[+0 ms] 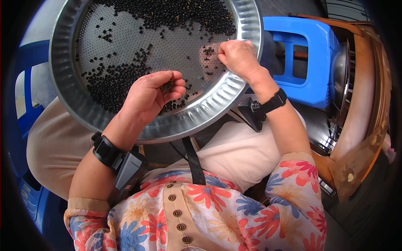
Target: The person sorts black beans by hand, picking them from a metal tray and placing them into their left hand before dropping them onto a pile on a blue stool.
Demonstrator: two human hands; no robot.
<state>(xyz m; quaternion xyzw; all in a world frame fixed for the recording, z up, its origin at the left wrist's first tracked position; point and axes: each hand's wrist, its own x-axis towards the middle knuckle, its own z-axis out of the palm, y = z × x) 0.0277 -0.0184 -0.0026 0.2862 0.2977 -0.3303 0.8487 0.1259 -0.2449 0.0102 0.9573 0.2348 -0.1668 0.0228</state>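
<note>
A round metal tray (213, 109) with a perforated bottom holds many small black beans (115, 81), in a large heap at its far side and another at its near left. Over the near part of the tray, my left hand (153, 90) is turned palm up with curled fingers around some small dark bits. My right hand (238, 58) is above the tray's right side, its fingers pinched together; whatever they may hold is hidden. A few scattered beans lie just below and left of it.
A blue plastic stool (320, 62) stands to the right of the tray, beside a brown wooden frame (356, 104). Another blue plastic seat (29, 113) is at the far left. The tray's near rim is above my lap (238, 150).
</note>
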